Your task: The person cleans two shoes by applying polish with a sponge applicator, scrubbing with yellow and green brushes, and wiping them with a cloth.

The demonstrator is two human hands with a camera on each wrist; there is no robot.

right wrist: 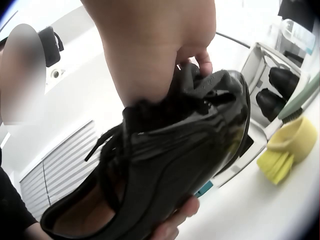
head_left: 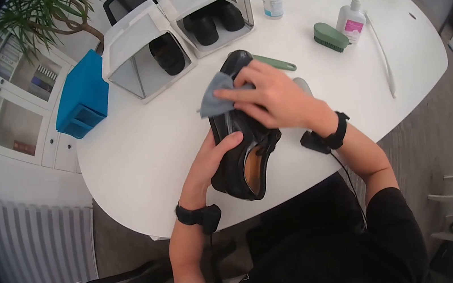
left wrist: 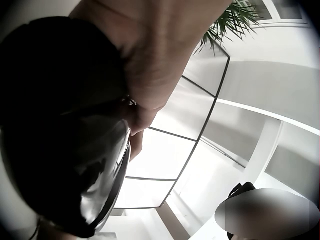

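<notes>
In the head view a black glossy lace-up shoe (head_left: 234, 166) is held above the table with its toe pointing away and its tan inside showing. The left hand (head_left: 205, 164) grips its side, thumb on the upper; its fingertips (right wrist: 187, 207) show under the shoe in the right wrist view. A grey-blue cloth (head_left: 213, 96) lies against the shoe near the toe, held by the right hand (head_left: 278, 97), whose fingers reach over it. The left wrist view shows the shoe (left wrist: 102, 175) dark and close up, beside the left hand (left wrist: 155, 65).
Two clear-fronted boxes (head_left: 142, 23) with black shoes stand at the back, beside a blue container (head_left: 83, 94). Rightward are a spray bottle (head_left: 272, 1), green brush (head_left: 330, 37), pump bottle (head_left: 349, 25) and long white stick (head_left: 382, 58). A yellow object (right wrist: 295, 140) lies beyond the shoe.
</notes>
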